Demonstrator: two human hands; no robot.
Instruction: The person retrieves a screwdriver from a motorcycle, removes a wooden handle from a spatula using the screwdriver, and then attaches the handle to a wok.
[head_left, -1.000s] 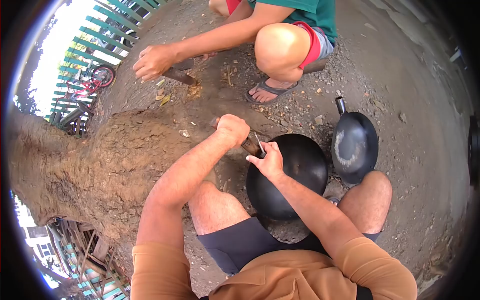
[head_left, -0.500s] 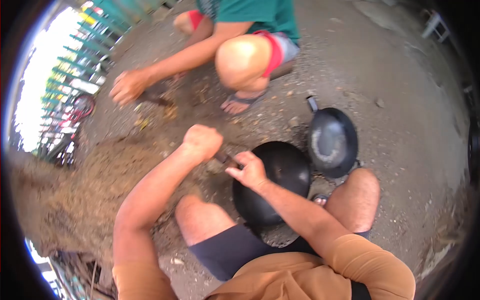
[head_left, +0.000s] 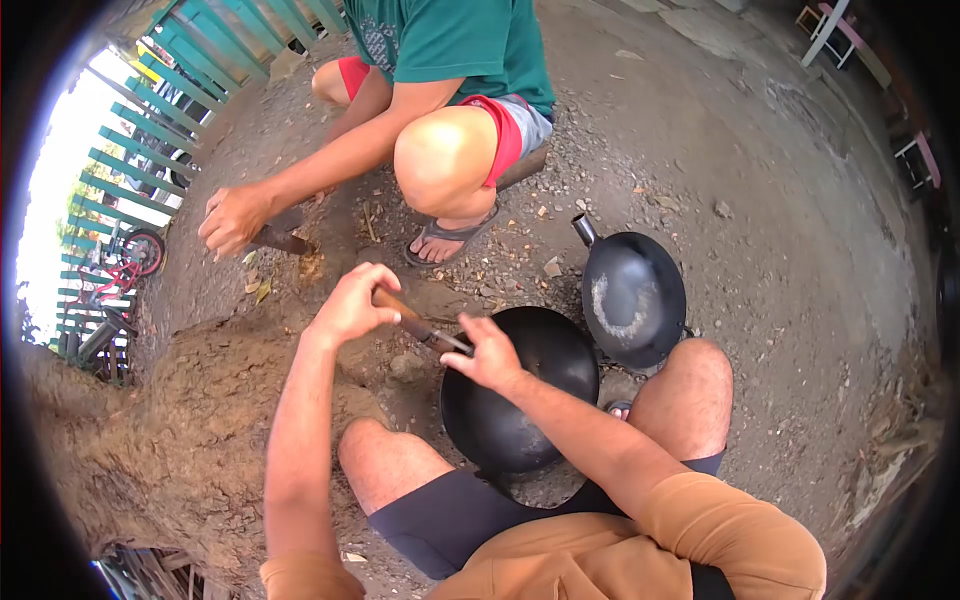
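My left hand (head_left: 352,305) is open beside the end of a brown wooden handle (head_left: 398,307), its fingers apart and the thumb close to the wood. The wooden handle points down and right into a dark metal socket (head_left: 440,341). My right hand (head_left: 488,355) has its thumb and fingers around the lower end of this socket, over the rim of a large black wok (head_left: 520,410) between my knees. A bright metal strip shows beside the thumb.
Another person (head_left: 450,130) squats ahead, one hand on a dark tool touching the ground. A second wok (head_left: 635,300) with an empty metal socket lies near my right knee. A large tree root or trunk (head_left: 190,430) spreads at left. Beyond stand a green fence (head_left: 135,180) and red bicycle (head_left: 125,270).
My left hand has opened from a closed fist around the wooden handle, baring its end. The view has shifted, so the woks and the other person appear further left.
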